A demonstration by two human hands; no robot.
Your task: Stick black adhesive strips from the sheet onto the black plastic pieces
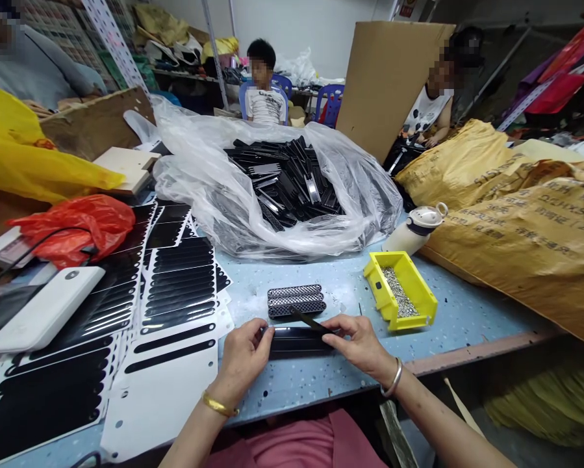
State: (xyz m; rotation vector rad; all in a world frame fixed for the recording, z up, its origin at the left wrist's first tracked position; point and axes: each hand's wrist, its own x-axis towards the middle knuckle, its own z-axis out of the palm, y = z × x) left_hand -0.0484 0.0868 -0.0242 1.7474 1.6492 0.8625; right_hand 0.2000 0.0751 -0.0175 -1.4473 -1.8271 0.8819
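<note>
A glossy black bar (296, 340) lies across the table's front, right before me. My left hand (245, 356) has its thumb and fingers closed at the left end of this bar. Between the thumb and fingers of my right hand (356, 341) is a thin black strip (307, 320), tilted over the bar, its free end pointing up and left. Just beyond sit several black bars with a lattice pattern (295, 300), side by side. To the left, white backing sheets (167, 383) carry rows of black rounded strips.
A clear plastic bag (194, 188) full of black parts (292, 182) stands behind. On the right are a yellow bin (425, 305) of small metal pieces, a bottle (413, 231) and tan sacks (520, 227). A white power bank (45, 309) and red bag (84, 227) lie left. Other people sit beyond.
</note>
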